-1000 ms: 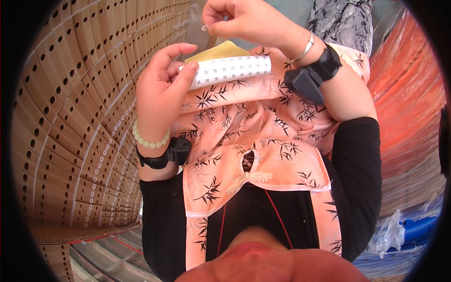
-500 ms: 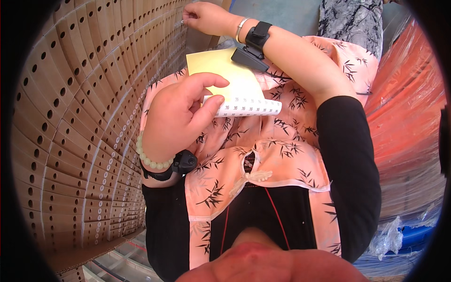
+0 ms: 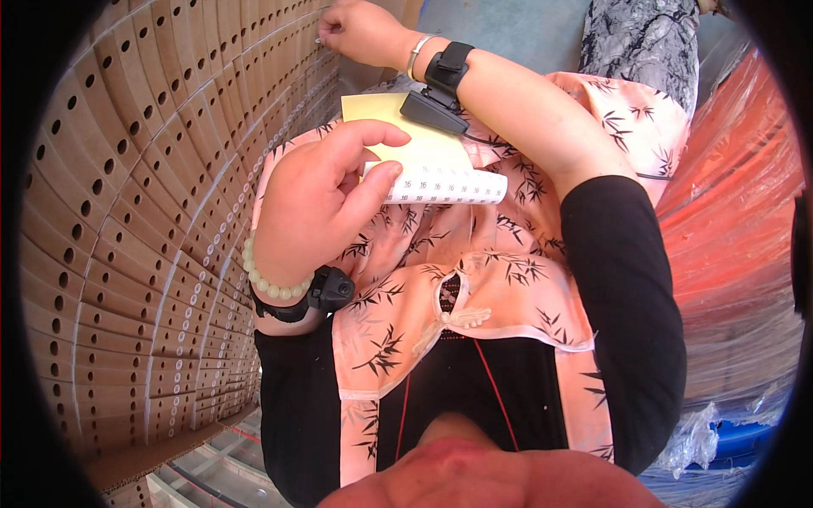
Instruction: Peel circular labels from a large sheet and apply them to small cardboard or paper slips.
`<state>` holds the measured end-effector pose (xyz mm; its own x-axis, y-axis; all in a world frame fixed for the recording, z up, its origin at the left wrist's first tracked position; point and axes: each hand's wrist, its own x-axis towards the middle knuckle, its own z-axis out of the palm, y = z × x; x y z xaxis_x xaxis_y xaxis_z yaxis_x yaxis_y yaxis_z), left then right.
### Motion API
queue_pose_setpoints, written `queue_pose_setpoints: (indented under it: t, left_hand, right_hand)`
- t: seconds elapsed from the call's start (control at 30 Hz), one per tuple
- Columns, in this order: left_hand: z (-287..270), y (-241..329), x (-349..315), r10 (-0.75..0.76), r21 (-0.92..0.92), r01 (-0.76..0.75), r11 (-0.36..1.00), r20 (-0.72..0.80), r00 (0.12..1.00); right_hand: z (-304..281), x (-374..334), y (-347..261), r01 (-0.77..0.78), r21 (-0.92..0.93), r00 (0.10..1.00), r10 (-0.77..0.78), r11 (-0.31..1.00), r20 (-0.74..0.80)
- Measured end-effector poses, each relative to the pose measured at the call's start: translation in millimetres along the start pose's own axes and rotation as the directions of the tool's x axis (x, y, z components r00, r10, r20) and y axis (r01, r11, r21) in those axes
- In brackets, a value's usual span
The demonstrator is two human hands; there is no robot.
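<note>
My left hand [image 3: 318, 199] is closed on a sheet of small white labels [image 3: 445, 184], its thumb and forefinger curled at the left edge. The sheet's yellow backing [image 3: 394, 127] shows behind the curled white part, over my lap. Farther off, my right hand [image 3: 368, 35] reaches left to the wall of stacked brown cartons [image 3: 182, 152]. Its fingers are drawn together against the cartons, with a tiny pale spot at the tips; what they hold is too small to make out. Rows of small white round marks [image 3: 206, 326] run along the cartons.
The cartons, with dark round holes, fill my left side. To my right stands a stack in clear wrap [image 3: 720, 254], red above and blue below. A black device [image 3: 434, 113] hangs at my right wrist, above the sheet. A grey patterned trouser leg [image 3: 635, 42] shows at the far right.
My right hand has shifted slightly left and farther away along the cartons. The label sheet has tilted a little; my left hand still grips it.
</note>
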<state>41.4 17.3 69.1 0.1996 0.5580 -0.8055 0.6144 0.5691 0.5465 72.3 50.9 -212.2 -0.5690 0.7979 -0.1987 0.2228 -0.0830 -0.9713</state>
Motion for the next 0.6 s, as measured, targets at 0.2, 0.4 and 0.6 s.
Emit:
queue_pose_setpoints:
  t: [0.2,0.4,0.6]
  left_hand:
    - [2.5,-2.4,1.6,0.043,-0.031,-0.044,0.999,-0.034,0.998]
    - [5.4,-4.7,2.6,0.035,-0.019,-0.036,0.999,-0.039,0.999]
    - [6.8,-10.0,3.3,0.111,0.001,-0.111,0.994,-0.082,0.990]
  right_hand:
    - [7.9,-2.0,5.0,0.004,-0.021,1.000,-0.004,1.000,-0.002]
    - [8.8,1.4,7.4,0.019,-0.022,0.999,-0.020,1.000,-0.044]
    - [3.7,2.4,6.1,-0.004,-0.045,1.000,0.004,0.999,0.005]
